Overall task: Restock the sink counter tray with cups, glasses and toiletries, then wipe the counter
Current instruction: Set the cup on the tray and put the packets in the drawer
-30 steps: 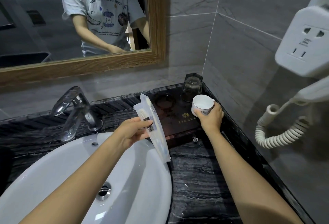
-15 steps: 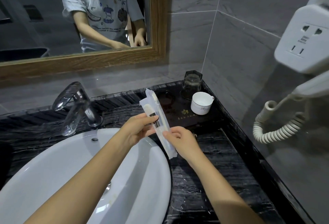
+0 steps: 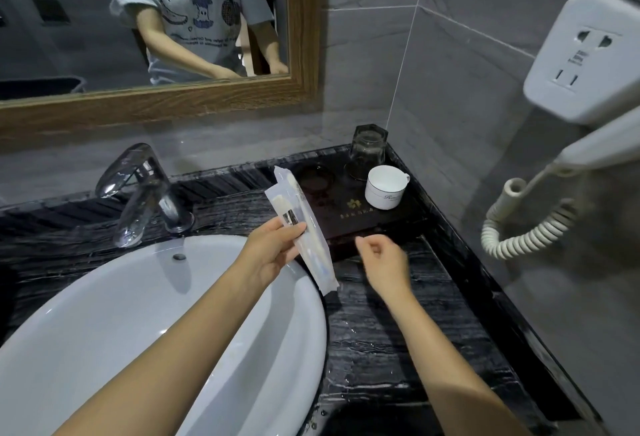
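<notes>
My left hand (image 3: 273, 250) holds clear plastic toiletry packets (image 3: 304, 227), toothbrush kits, upright over the sink's right rim. My right hand (image 3: 382, 260) hovers just right of the packets with fingers loosely curled, holding nothing. Behind it lies a dark tray (image 3: 349, 224) in the counter's back right corner. On the tray stand a white cup (image 3: 384, 187) with a handle and an upturned glass (image 3: 367, 149) behind it.
A white basin (image 3: 156, 324) fills the left, with a chrome faucet (image 3: 142, 193) behind it. The black marble counter (image 3: 398, 331) is wet. A wall-mounted hair dryer with coiled cord (image 3: 526, 227) hangs at right. A wood-framed mirror (image 3: 301, 37) is above.
My right hand let go of the white cup on the tray, came back to the packets, touched them, and has now drawn slightly away to the right. The left hand has kept its hold.
</notes>
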Demonstrator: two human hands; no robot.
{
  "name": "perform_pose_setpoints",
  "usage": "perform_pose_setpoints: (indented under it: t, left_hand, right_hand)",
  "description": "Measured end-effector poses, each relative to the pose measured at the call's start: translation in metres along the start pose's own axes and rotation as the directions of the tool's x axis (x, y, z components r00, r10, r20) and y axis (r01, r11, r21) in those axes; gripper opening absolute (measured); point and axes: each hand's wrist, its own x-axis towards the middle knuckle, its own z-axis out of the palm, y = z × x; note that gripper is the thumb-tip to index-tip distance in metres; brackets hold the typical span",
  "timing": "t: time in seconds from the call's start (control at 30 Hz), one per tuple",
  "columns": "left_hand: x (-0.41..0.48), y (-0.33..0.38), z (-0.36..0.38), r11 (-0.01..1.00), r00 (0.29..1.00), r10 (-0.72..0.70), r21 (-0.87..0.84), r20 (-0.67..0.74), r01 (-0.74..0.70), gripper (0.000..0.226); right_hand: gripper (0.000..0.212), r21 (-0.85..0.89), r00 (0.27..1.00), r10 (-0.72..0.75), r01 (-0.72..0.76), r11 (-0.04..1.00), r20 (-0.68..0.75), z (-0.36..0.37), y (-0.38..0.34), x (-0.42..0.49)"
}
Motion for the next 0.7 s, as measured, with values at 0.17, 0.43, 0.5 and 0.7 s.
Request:
perform_pose_setpoints:
  t: [0.17,0.43,0.5,0.7]
  left_hand:
    - [0.003,-0.004,0.001,0.998,1.000,-0.021,-0.060,-0.002,0.021,0.019]
    - [0.007,-0.010,-0.001,0.998,0.999,-0.048,-0.045,-0.022,0.047,0.017]
    - [0.008,-0.011,-0.001,0.997,0.998,-0.051,-0.053,-0.025,0.049,0.017]
    - [0.009,-0.018,0.004,0.996,0.997,-0.080,-0.036,-0.013,0.080,0.017]
  right_hand:
    - [0.034,-0.104,0.981,0.193,-0.195,0.975,-0.037,-0.005,0.035,0.035]
    - [0.027,-0.007,0.984,0.128,-0.130,0.992,-0.120,0.016,0.041,0.046]
    - [0.027,-0.013,0.987,0.106,-0.108,0.994,-0.117,0.014,0.043,0.041]
    - [0.022,-0.027,0.990,0.081,-0.084,0.996,-0.111,-0.001,0.057,0.020]
